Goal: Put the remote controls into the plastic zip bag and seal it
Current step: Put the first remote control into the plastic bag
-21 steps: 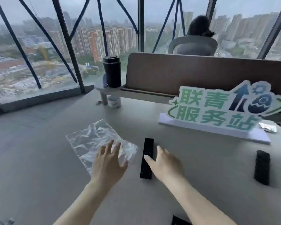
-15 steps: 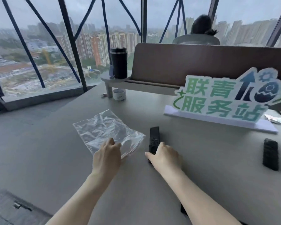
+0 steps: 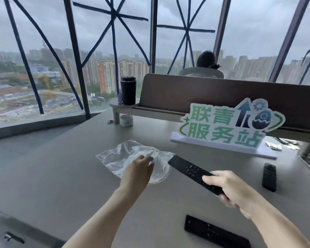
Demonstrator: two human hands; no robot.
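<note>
Holding one long, flat black remote [image 3: 195, 174] by its near end, the right hand [image 3: 229, 187] lifts it off the grey table [image 3: 52, 176], its far tip just beside the bag. The left hand [image 3: 138, 171] pinches the near edge of the one clear, crinkly plastic bag [image 3: 125, 154], which lies flat. Two more black remotes lie on the table: one [image 3: 217, 232] nearer than the bag, one [image 3: 269, 177] off to its right. Left of the bag the smooth tabletop is bare.
</note>
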